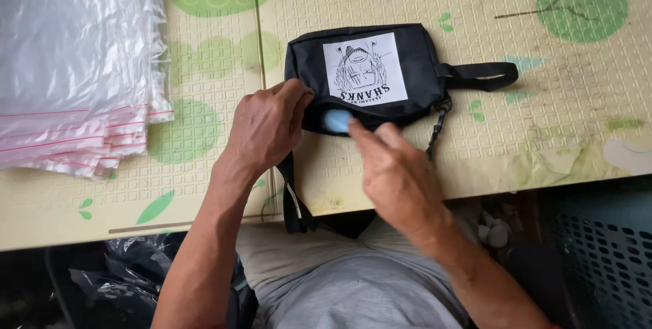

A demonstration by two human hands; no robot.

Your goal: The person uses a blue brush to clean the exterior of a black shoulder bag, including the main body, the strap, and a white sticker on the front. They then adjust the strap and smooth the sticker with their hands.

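Black fabric pouch (380,74) with white printed patch, flat on the green-dotted mat (557,98), your left hand (266,125) pinching its open edge, your right hand (397,173) fingertips pressing a small pale-blue object (336,120) at the opening, clear zip bags (75,64) stacked left.

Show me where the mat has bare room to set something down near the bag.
Bare mat lies right of the black bag, past its strap loop, toward the table edge. A narrower patch sits between the plastic bags and the bag. The bag's near edge is crowded by left hand and right hand.
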